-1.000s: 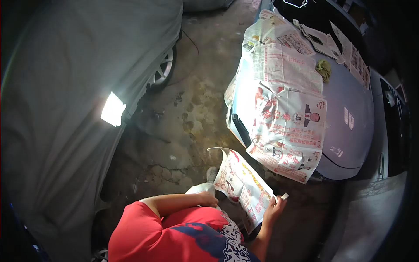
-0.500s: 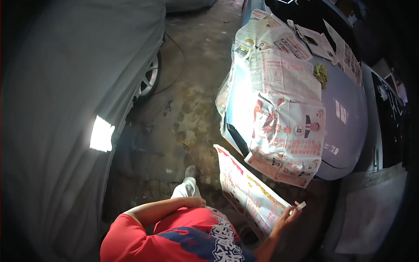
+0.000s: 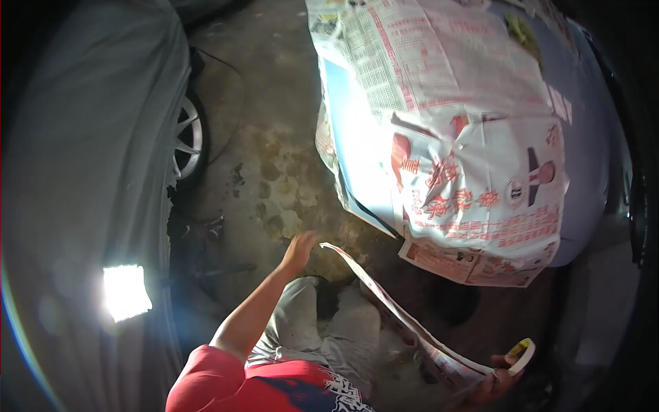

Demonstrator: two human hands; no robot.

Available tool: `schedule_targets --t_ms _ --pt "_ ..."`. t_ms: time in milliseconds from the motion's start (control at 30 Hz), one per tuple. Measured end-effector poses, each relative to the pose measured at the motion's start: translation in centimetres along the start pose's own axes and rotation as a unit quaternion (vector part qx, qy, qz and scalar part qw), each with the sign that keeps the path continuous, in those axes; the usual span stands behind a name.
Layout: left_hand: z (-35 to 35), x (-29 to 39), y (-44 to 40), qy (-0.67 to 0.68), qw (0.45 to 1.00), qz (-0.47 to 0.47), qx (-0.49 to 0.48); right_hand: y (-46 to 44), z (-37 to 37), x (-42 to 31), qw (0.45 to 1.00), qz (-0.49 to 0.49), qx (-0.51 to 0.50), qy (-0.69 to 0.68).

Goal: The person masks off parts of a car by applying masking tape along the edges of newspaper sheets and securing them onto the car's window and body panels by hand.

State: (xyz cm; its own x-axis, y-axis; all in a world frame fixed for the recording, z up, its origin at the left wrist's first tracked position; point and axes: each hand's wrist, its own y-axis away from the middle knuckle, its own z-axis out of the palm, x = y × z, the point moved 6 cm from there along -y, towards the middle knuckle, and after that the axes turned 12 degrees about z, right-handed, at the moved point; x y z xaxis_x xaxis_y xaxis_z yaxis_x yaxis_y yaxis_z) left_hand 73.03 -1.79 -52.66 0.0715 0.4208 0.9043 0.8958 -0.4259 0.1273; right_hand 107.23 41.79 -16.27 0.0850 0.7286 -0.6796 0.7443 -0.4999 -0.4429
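My right hand [image 3: 503, 384] grips the near end of a newspaper sheet [image 3: 412, 328] and also has a roll of masking tape [image 3: 526, 356] at its fingers. The sheet is seen nearly edge-on and slants up to the left. Close to its far corner is my left hand [image 3: 299, 251], fingers stretched forward and somewhat blurred, with a small gap to the paper. Beyond the sheet, printed newspapers [image 3: 480, 185] cover much of a light blue car [image 3: 583, 172].
A grey cloth cover [image 3: 89, 151] drapes a vehicle on the left, its wheel [image 3: 188, 137] showing. A bright light [image 3: 127, 293] shines at lower left. A yellow-green rag [image 3: 523, 34] lies on the blue car. Between the vehicles runs a stained concrete floor [image 3: 274, 185].
My left hand has left my waist and reached forward to the sheet's far corner. The sheet has turned edge-on. My body is lower and closer to the blue car.
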Motion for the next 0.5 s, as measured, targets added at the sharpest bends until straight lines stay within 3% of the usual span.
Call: schedule_targets --t_ms 33,100,200,300,400,500 --pt "0.2 1.1 -3.8 -0.038 0.996 0.07 0.032 0.1 0.8 0.6 1.0 -0.012 0.007 0.012" --pt "4.6 -5.3 -9.9 -0.226 0.928 0.291 -0.063 0.4 2.1 1.3 0.998 -0.045 0.025 0.029" --pt "9.0 -9.2 -15.9 -0.055 0.998 0.027 -0.032 1.0 4.2 2.6 0.995 -0.08 0.046 0.047" --pt "12.1 -9.6 -18.5 0.017 0.998 0.016 -0.058 2.2 6.9 3.3 0.99 -0.111 0.065 0.063" --pt "13.7 -8.4 -18.8 0.049 0.998 0.021 -0.017 4.2 9.4 3.4 0.983 -0.141 0.09 0.073" --pt "13.2 -5.9 -17.6 0.066 0.993 0.096 0.028 6.0 11.0 2.9 0.977 -0.159 0.113 0.09"
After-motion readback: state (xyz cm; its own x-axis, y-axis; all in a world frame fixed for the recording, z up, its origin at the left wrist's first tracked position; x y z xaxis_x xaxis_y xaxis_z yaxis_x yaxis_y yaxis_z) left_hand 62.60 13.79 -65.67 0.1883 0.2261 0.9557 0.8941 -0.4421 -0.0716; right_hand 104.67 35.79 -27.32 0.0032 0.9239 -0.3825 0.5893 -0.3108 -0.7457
